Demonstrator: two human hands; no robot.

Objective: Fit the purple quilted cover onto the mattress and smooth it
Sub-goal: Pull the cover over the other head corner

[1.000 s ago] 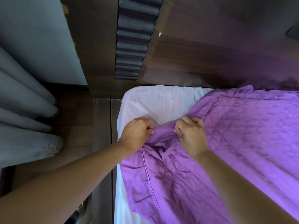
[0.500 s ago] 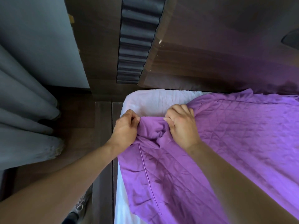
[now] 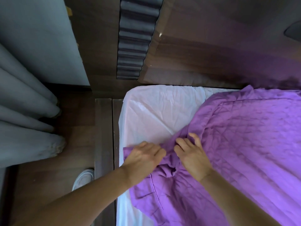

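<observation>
While the purple quilted cover (image 3: 244, 144) lay across the right part of the mattress (image 3: 154, 111), leaving its far left corner bare and white, the left hand (image 3: 143, 159) and right hand (image 3: 193, 158) each gripped a bunched fold near the left edge, fingers curled into the cloth.

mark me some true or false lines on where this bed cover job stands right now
1. The left hand and right hand both grip the purple quilted cover. True.
2. The white mattress corner by the headboard is bare. True.
3. The cover lies smooth between the hands. False: it is bunched into folds there.
4. The curtain is red. False: the curtain is grey.
5. A white shoe shows on the floor beside the bed. True.
</observation>
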